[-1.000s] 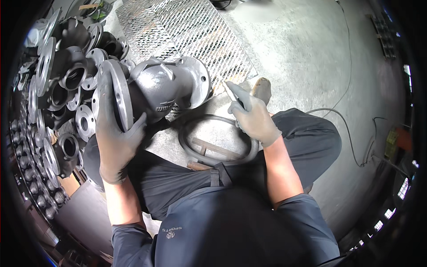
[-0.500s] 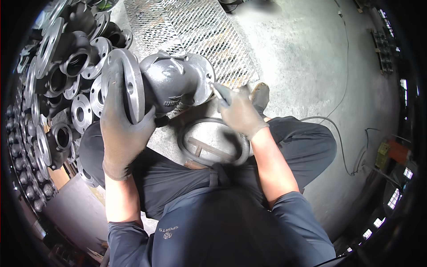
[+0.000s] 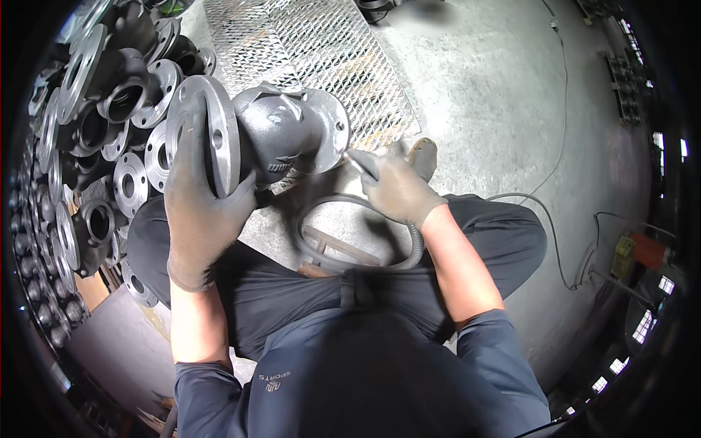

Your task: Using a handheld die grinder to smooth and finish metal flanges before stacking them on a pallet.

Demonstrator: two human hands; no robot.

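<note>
A grey cast-metal valve body [image 3: 277,131] with a flange at each end is tilted up in front of me. My gloved left hand [image 3: 201,219] is closed round its large left flange [image 3: 224,142], the thumb on the inner side and the fingers partly hidden. My gloved right hand [image 3: 400,191] grips a slim grinder handpiece [image 3: 363,163]. Its pale tip is at the lower edge of the smaller right flange [image 3: 336,124]; whether it touches, I cannot tell. Below that hand, a ribbed flexible hose [image 3: 418,244] loops between my legs.
Many similar flanged castings [image 3: 95,131] are piled at the left. A textured metal plate [image 3: 307,44] lies on the floor ahead. On the right, a dark cable [image 3: 544,201] runs toward a red and yellow machine [image 3: 642,250]. A wooden piece [image 3: 343,247] lies inside the hose loop.
The handpiece tip has moved down along the right flange's edge, and my right hand has shifted slightly right and down. The hose has swung a little right. My left hand keeps its hold.
</note>
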